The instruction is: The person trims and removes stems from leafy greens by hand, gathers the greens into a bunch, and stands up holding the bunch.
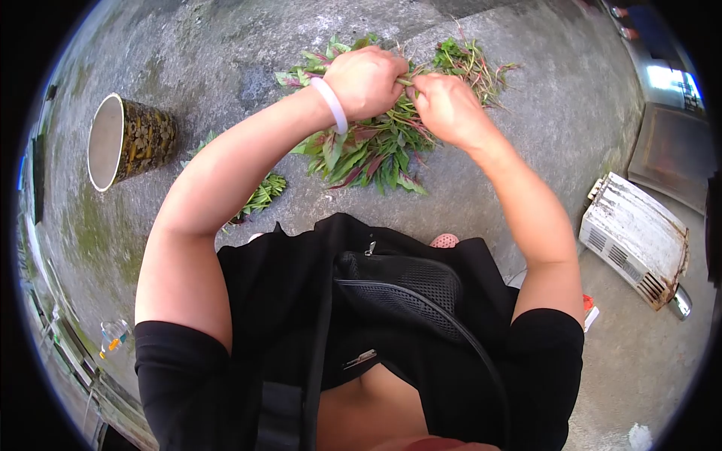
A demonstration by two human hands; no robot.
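Both hands are raised over a heap of leafy greens [376, 158] with green and dark red leaves, lying on the concrete. My left hand [364, 81], with a pale bangle on its wrist, is closed around a green stem [407, 80]; leaves show beyond its knuckles. My right hand [450, 109] pinches the same stem from the other side, thumb and fingers together. Just past it lies a pile of thin reddish stems and roots [481, 71]. Nearer my body on the left rests a smaller bunch of green stems [267, 192], partly hidden by my left forearm.
A patterned bin [150, 143] with a pale inside lies tipped or leaning at the left. To the right is a rusty white metal appliance [635, 233], beside a dark panel [669, 154]. A plastic bottle [114, 337] lies at lower left. A black mesh bag [406, 286] hangs at my front.
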